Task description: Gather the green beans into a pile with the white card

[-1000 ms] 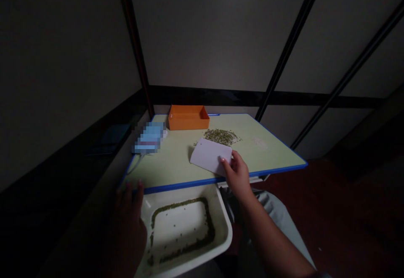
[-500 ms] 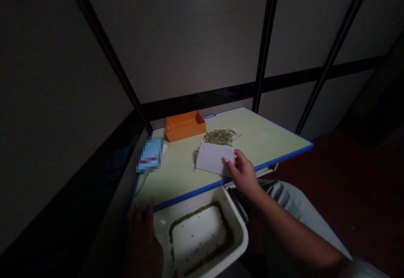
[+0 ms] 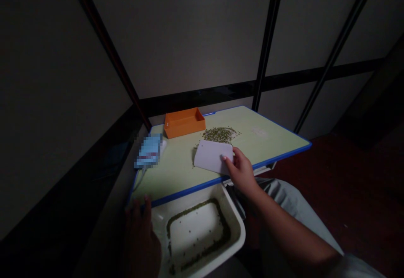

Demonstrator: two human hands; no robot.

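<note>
Head view, right fingers (image 3: 231, 167) pinching card (image 3: 211, 155) near blue edge (image 3: 189, 191), left fingers (image 3: 147, 209) parted beside tub (image 3: 241, 232), tabletop (image 3: 274, 143) stretching rightward

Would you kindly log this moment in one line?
right hand: holds white scraper | left hand: beside basin | green grains: piled on table, some in basin

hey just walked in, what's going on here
A person's right hand holds a thin white sheet by its right end, at the near part of the pale table, just in front of a spread of small greenish grains. The left hand is by the table's near left corner, beside a white basin; it's too dark to tell whether it grips anything. More grains line the basin's bottom edges. An orange box stands farther back.
</note>
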